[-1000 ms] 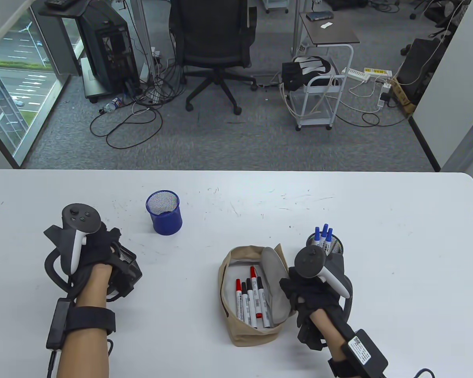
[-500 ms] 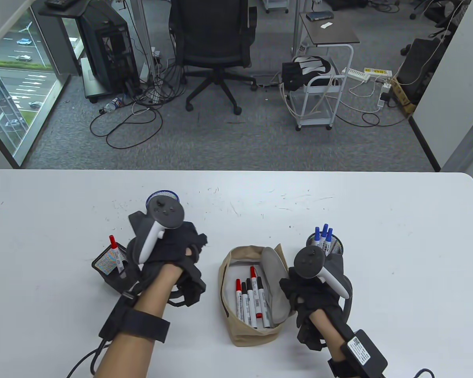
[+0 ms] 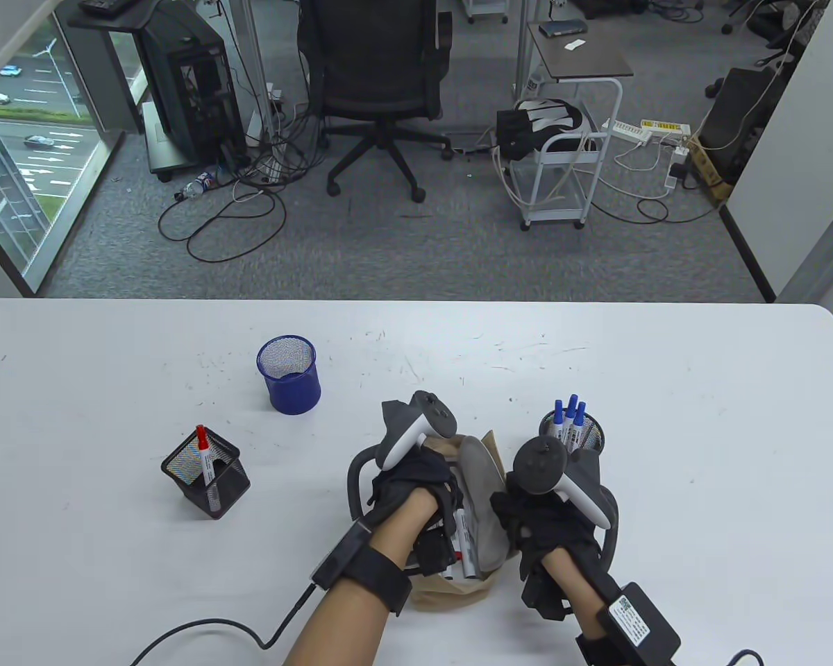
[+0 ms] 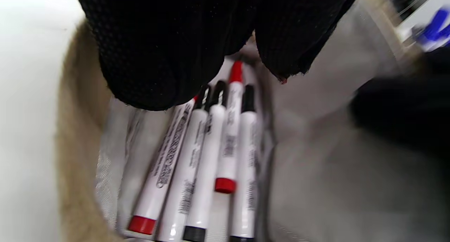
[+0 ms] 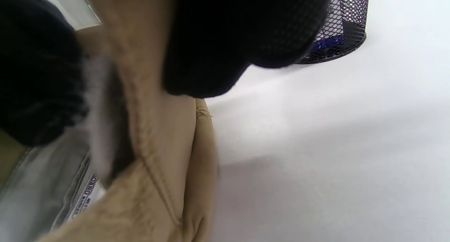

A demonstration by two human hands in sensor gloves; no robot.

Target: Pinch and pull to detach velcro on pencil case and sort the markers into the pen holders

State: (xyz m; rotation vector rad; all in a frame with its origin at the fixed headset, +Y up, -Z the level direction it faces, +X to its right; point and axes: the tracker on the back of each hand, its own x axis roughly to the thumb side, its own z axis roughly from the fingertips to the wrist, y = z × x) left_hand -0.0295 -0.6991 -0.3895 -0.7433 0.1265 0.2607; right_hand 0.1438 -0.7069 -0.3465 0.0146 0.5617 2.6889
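Note:
The tan pencil case point(image 3: 451, 591) lies open at the table's front centre. Several red- and black-capped markers point(image 4: 207, 147) lie side by side inside it. My left hand point(image 3: 420, 485) reaches down into the case; in the left wrist view its fingers point(image 4: 158, 59) hang just over the markers' far ends, curled round none of them. My right hand point(image 3: 531, 517) pinches the case's right wall point(image 5: 158, 129) between thumb and fingers point(image 5: 228, 41). A black square mesh holder point(image 3: 212, 479) holds one red marker. A black round mesh holder point(image 3: 590, 436) holds blue markers.
A blue round mesh holder point(image 3: 288, 374) stands at the table's middle left, with no marker showing in it. The left wrist's cable point(image 3: 201, 628) trails over the front of the white table point(image 3: 701, 416). An office chair and carts stand beyond the far edge.
My left hand moved right from the square holder, uncovering a red marker standing in it, and now reaches into the case. My right hand kept its hold on the case.

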